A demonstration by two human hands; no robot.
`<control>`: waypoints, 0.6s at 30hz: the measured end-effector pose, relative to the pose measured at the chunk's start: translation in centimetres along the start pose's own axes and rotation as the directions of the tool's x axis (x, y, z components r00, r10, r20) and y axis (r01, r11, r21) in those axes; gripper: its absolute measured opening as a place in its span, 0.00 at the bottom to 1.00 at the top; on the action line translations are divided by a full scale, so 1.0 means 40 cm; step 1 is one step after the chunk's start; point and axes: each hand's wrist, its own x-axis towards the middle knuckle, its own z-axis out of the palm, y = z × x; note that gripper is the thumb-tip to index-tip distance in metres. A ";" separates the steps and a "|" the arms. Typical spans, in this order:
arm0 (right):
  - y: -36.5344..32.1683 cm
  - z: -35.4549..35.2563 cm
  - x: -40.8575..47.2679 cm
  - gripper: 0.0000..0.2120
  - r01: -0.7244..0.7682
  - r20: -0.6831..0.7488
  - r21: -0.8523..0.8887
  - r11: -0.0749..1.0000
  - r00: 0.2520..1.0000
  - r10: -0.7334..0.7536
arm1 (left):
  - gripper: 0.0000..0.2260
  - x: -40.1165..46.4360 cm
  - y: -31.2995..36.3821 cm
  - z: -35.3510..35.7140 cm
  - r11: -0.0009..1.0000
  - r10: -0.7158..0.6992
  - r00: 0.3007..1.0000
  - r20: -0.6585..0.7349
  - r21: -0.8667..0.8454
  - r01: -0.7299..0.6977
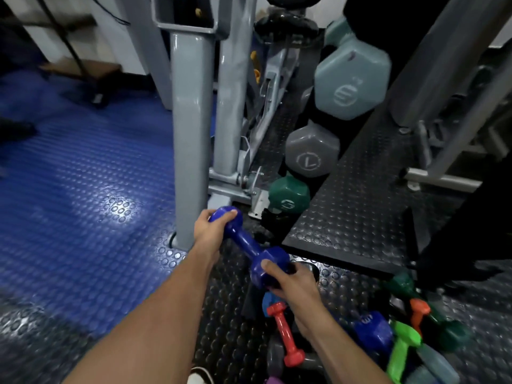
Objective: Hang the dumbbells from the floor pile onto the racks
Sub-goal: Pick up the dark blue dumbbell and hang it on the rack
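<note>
Both hands are on one blue dumbbell (250,245), held in the air at the centre of the frame, tilted from upper left to lower right. The left hand (206,231) reaches forward with the arm nearly straight, fingers curled over the far head. The right hand (291,284) wraps the near head, thumb on top, wrist bent a bit inward. The rack (318,128) climbs the upper middle of the frame, with a green (289,196), a grey (311,151) and a pale teal dumbbell (352,81) already on it. The floor pile (388,336) sits at the lower right on the black mat (230,322): a red (285,333), a lime (401,347), an orange (418,311) and more, all pretty blurry. A grey post (191,134) stands just left of the hands.
</note>
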 end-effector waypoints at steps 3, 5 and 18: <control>-0.009 0.030 0.039 0.20 0.027 0.013 0.101 0.995 1.000 -0.029 | 0.18 0.053 0.036 0.026 0.998 0.051 0.999 -0.019 -0.029 -0.051; -0.023 0.040 0.064 0.14 0.053 0.036 0.115 0.992 0.998 -0.058 | 0.20 0.078 0.056 0.047 0.996 0.063 0.998 0.004 -0.062 -0.063; -0.064 0.084 0.195 0.19 0.074 0.079 0.225 0.971 0.992 -0.094 | 0.19 0.235 0.127 0.164 0.977 0.205 0.946 0.252 0.004 -0.213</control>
